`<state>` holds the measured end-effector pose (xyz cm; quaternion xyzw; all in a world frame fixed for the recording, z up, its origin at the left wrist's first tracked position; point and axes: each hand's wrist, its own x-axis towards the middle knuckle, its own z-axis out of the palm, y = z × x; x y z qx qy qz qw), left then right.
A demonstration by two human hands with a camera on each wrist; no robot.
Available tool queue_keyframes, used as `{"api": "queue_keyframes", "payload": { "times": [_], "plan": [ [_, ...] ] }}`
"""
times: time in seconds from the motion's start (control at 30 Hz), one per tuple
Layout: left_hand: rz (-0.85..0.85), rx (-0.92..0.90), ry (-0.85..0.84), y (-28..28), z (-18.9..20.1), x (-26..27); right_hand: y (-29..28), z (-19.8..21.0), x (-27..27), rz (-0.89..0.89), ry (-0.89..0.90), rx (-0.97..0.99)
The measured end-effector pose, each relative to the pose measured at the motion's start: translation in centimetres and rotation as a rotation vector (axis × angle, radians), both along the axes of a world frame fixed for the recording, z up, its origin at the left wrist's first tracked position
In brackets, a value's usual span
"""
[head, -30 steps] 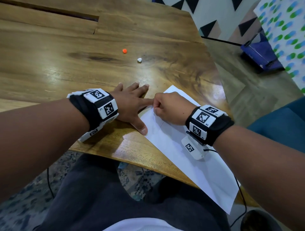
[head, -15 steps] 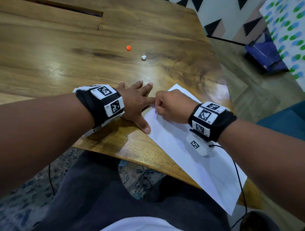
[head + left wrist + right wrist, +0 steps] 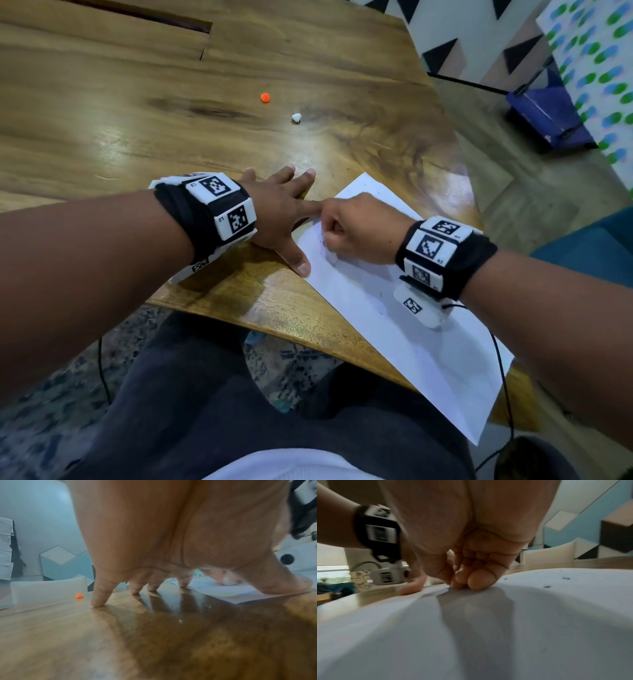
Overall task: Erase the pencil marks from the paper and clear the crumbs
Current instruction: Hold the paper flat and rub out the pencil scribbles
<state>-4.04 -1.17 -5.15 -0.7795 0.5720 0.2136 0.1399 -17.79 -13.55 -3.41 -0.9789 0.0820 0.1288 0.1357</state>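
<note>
A white sheet of paper (image 3: 394,308) lies slantwise over the table's near edge. Faint pencil marks and dark crumbs (image 3: 547,586) show on it. My left hand (image 3: 277,219) lies flat with fingers spread, mostly on the wood. Its thumb (image 3: 301,265) presses the sheet's left edge, and its index finger reaches under my right hand. My right hand (image 3: 356,233) is curled into a fist on the paper's upper part. Its fingertips (image 3: 462,582) pinch down at the sheet. In the left wrist view a small whitish eraser (image 3: 226,580) shows blurred between them.
The wooden table (image 3: 137,120) carries a small orange bit (image 3: 265,97) and a small white bit (image 3: 296,117) beyond my hands. Its curved front edge (image 3: 274,325) runs just above my lap. A blue box (image 3: 548,109) stands on the floor at the right.
My right fist has shifted only slightly over the same spot of the paper. The left hand keeps its place, flat against the sheet's edge.
</note>
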Motion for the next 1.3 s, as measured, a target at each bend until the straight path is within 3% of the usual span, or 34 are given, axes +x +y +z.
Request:
{"api": "queue_keyframes", "payload": {
  "times": [0.07, 0.3, 0.6, 0.87, 1.07, 1.3],
  "plan": [
    [0.0, 0.002, -0.009, 0.0, 0.1, -0.1, -0.2, 0.0, 0.1, -0.009, 0.002, 0.009],
    [-0.003, 0.017, -0.026, -0.1, -0.2, 0.0, 2.5, 0.4, -3.0, 0.217, 0.094, 0.093],
    [-0.004, 0.028, 0.01, -0.1, 0.3, 0.0, -1.1, 0.2, 0.4, -0.05, 0.023, 0.025],
    [0.0, 0.048, -0.005, -0.2, 0.0, 0.1, 1.4, -0.3, -3.3, 0.221, 0.097, 0.022],
    [0.005, 0.055, -0.016, -0.3, 0.4, -0.1, -2.7, -0.3, 0.0, -0.063, 0.021, -0.071],
    [0.062, 0.053, 0.006, -0.2, 0.1, -1.0, -3.0, -0.9, -0.4, -0.085, 0.023, -0.023]
  ]
}}
